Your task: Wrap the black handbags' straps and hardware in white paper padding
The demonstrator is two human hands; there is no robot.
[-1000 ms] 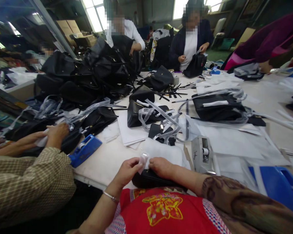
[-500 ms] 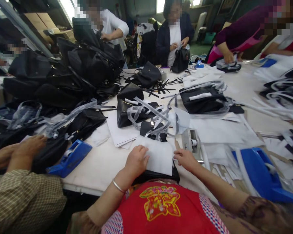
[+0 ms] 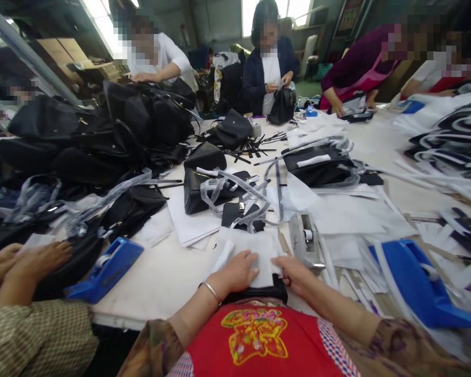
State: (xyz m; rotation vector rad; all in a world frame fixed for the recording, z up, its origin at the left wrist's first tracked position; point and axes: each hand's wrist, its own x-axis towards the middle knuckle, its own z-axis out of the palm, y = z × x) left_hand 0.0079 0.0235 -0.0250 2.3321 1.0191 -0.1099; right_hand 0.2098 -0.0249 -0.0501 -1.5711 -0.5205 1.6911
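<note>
A thin white wrapping sheet (image 3: 262, 243) lies over a black bag (image 3: 257, 296) at the table's front edge, close against the red apron. My left hand (image 3: 237, 273) rests on the sheet with its fingers stretched out to the right. At the sheet's right edge, my right hand (image 3: 292, 271) has its thumb and fingers closed on the white material. The left edge of the sheet curls up. Just beyond lies a black flap (image 3: 239, 214) with straps wrapped in clear plastic (image 3: 255, 189). A grey tape dispenser (image 3: 303, 241) stands beyond my right hand.
Blue tape dispensers stand left (image 3: 109, 267) and right (image 3: 419, 283). A large heap of black bags (image 3: 82, 131) fills the far left. White sheets (image 3: 349, 214) lie at the right. A co-worker's hands (image 3: 43, 262) work at the left; several people stand across the table.
My left hand has moved right across the sheet, and the sheet's left edge has curled up. My right hand has closed on the right edge. The view has shifted slightly.
</note>
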